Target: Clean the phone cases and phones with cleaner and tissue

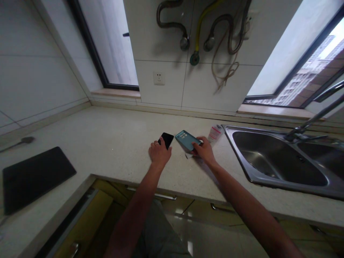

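On the pale countertop in front of me, a black phone lies under my left hand, whose fingers close over its near end. My right hand grips the right end of a teal phone case, thumb on top. The case is tilted a little above the counter, with several camera cutouts at its far left corner. Its left edge is close to the black phone but apart from it. A small pale piece shows below the case; I cannot make out what it is.
A clear plastic package with pink print lies beyond my right hand, by the steel sink with its faucet. A black flat panel lies at left. A socket and pipes are on the wall.
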`<state>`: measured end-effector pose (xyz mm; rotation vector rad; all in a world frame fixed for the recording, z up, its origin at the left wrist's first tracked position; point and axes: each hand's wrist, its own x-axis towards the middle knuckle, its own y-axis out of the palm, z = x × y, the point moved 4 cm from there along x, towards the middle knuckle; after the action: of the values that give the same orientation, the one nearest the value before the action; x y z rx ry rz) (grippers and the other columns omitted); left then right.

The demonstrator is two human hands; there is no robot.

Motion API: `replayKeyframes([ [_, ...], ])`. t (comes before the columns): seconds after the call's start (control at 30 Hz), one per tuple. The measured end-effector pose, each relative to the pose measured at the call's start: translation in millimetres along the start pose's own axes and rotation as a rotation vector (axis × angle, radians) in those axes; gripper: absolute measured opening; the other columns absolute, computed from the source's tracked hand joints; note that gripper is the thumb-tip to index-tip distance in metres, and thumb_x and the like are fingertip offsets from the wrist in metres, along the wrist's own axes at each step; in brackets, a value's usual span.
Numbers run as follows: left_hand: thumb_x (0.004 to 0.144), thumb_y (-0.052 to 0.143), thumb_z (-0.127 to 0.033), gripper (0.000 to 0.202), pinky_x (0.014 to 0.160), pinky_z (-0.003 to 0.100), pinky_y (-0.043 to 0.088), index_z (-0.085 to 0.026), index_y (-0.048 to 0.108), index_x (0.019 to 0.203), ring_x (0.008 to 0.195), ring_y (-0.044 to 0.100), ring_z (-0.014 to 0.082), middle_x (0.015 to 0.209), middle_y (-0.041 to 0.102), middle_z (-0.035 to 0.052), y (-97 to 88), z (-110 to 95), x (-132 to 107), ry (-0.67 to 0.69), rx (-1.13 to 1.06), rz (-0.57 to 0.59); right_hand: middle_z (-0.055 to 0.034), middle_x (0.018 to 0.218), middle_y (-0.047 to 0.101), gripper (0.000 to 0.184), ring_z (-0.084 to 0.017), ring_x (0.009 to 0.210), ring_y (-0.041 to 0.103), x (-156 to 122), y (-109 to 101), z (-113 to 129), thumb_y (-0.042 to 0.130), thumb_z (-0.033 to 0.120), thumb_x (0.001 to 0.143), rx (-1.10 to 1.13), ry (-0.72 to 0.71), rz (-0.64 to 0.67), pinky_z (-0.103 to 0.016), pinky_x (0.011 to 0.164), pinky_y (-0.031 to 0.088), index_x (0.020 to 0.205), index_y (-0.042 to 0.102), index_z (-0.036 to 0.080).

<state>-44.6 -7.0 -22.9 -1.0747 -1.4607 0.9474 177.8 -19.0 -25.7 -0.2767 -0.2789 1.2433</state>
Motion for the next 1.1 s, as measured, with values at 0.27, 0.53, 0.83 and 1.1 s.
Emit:
replayKeyframes([
  [0.27, 0.093, 0.046, -0.05, 0.073, 0.088, 0.048, 0.041, -0.004, 0.036, 0.149, 0.114, 0.049, 0.0363, 0.126, 0.055, 0.0272, 1.0, -6.6, -7.1, -0.012, 0.043, -0.008, -0.0021, 0.064, 0.07, 0.032, -0.018, 0.063, 0.067, -12.3, 7.2, 11.8, 0.053, 0.032, 0.089, -0.532, -0.134, 0.108, -0.024, 0.059, 0.043, 0.118, 0.058, 0.019],
  [0.53, 0.094, 0.044, -0.048, 0.072, 0.091, 0.05, 0.039, -0.002, 0.035, 0.149, 0.117, 0.048, 0.0371, 0.128, 0.054, 0.0278, 2.3, -9.5, -9.2, -0.02, 0.039, 0.011, -0.0136, 0.094, 0.075, 0.052, -0.026, 0.086, 0.07, -27.7, 19.9, 24.0, 0.047, 0.027, 0.09, -0.844, -0.205, 0.254, -0.032, 0.073, 0.048, 0.141, 0.047, 0.016],
  [0.83, 0.095, 0.043, -0.048, 0.07, 0.094, 0.05, 0.038, -0.001, 0.037, 0.147, 0.12, 0.047, 0.0369, 0.132, 0.052, 0.0287, 3.8, -11.0, -10.7, -0.014, 0.024, 0.01, -0.0136, 0.091, 0.075, 0.05, -0.026, 0.083, 0.07, -40.5, 28.6, 27.5, 0.043, 0.033, 0.094, -0.901, -0.375, 0.337, -0.033, 0.072, 0.049, 0.141, 0.048, 0.018],
  [1.1, 0.097, 0.04, -0.046, 0.066, 0.093, 0.05, 0.039, 0.001, 0.043, 0.143, 0.12, 0.047, 0.0369, 0.132, 0.053, 0.029, 4.2, -9.8, -11.1, 0.005, 0.029, 0.011, -0.0117, 0.086, 0.075, 0.048, -0.024, 0.077, 0.069, -22.4, -9.3, 24.4, 0.049, 0.039, 0.093, -0.831, -0.317, 0.267, -0.03, 0.068, 0.045, 0.133, 0.057, 0.015],
])
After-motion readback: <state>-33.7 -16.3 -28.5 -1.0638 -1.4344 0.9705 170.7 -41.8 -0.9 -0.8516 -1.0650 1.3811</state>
